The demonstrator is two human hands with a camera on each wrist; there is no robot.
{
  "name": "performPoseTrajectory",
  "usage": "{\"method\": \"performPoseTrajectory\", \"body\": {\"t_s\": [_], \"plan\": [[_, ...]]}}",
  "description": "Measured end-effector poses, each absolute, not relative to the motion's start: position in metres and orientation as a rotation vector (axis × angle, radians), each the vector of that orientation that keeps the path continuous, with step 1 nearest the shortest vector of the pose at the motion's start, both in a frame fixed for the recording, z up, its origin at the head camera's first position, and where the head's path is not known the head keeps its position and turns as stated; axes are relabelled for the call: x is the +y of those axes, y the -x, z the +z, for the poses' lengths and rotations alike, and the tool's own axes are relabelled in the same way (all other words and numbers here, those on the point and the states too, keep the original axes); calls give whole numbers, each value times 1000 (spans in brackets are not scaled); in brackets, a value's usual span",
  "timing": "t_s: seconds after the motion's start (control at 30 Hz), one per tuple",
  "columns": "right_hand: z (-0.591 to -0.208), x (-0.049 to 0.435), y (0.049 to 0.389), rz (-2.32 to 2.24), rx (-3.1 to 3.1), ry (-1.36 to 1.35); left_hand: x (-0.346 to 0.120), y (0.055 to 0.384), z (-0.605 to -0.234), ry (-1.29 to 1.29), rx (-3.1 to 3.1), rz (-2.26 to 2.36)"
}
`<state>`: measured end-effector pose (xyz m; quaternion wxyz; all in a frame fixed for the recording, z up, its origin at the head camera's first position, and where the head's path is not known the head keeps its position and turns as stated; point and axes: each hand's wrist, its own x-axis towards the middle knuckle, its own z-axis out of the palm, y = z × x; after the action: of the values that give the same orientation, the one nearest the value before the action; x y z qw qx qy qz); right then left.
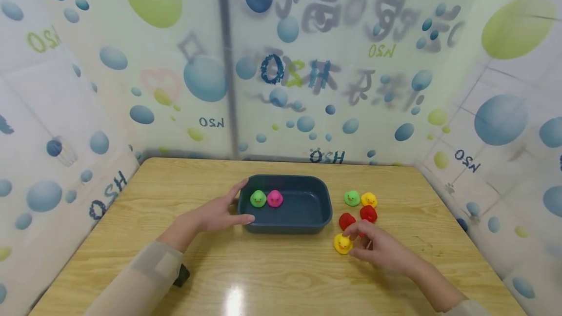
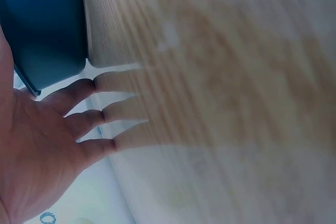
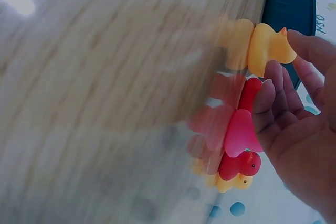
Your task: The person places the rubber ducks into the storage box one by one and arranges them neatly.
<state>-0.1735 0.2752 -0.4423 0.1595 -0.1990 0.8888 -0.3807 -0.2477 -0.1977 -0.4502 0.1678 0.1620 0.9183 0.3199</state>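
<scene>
My left hand (image 1: 219, 212) rests spread against the left end of a dark blue tray (image 1: 307, 229), thumb along its front rim. In the left wrist view its fingers (image 2: 84, 121) look straight and apart. Inside the tray sit a green duck (image 1: 258, 199) and a pink duck (image 1: 274, 199). My right hand (image 1: 379, 247) is at the right side of a yellow toy duck (image 1: 342, 244) on the table, its fingers loosely bent. In the right wrist view, fingertips come up to that duck's (image 3: 266, 48) head. Whether they press on it is unclear.
Behind the right hand are two red toys (image 1: 347, 221), a green duck (image 1: 351, 198) and another yellow duck (image 1: 369, 199). A pink duck (image 3: 242, 134) is mostly covered by the hand. Patterned curtains (image 1: 281, 130) enclose the wooden table (image 1: 272, 272).
</scene>
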Motion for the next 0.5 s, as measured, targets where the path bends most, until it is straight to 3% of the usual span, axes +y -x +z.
{"method": "performPoseTrajectory", "body": {"t_s": [0.5], "plan": [[-447, 273, 176, -1096, 2482, 577, -197, 246, -448, -460, 2621, 899]]}}
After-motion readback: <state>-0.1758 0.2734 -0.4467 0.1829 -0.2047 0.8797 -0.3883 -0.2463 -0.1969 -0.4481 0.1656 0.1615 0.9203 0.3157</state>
